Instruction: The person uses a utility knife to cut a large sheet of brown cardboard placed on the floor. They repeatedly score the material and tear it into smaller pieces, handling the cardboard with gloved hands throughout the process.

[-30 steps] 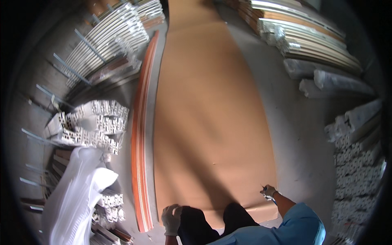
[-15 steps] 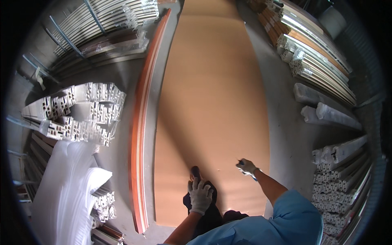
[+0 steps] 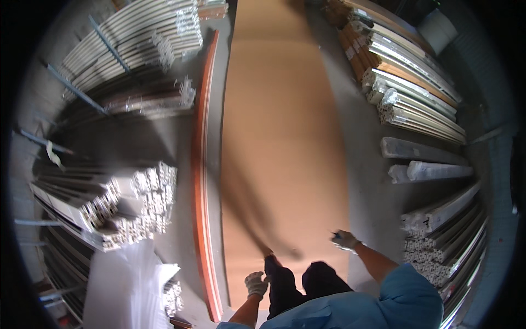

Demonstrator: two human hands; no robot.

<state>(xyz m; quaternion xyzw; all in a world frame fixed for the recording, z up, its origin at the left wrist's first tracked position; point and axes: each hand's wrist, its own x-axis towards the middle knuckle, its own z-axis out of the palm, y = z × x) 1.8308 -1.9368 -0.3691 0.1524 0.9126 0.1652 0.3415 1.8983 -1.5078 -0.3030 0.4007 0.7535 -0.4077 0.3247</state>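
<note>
A long brown cardboard sheet [image 3: 285, 137] stretches away on the floor in front of me. My left hand [image 3: 256, 285], in a pale work glove, hangs beside my left leg over the sheet's near left part. Its fingers are loosely bent, the thumb apart, and I see nothing in them. Near the sheet's right edge, my gloved right hand [image 3: 344, 240] is closed around a small tool with a thin tip [image 3: 333, 234]. Most of that tool is hidden by the glove, so its kind is unclear. Shadows fall across the cardboard.
Alongside the sheet's left edge lies a long reddish-orange profile [image 3: 200, 164]. Further left are bundled white profiles [image 3: 142, 203], translucent foam sheeting [image 3: 123, 285] and a rack [image 3: 101, 46] of long pieces. Wrapped profiles [image 3: 427, 151] and stacked bundles [image 3: 433, 236] line the right side.
My left hand has come off my left knee and moved down beside the leg. Both legs show more fully and the view has shifted. My right hand still grips the small tool.
</note>
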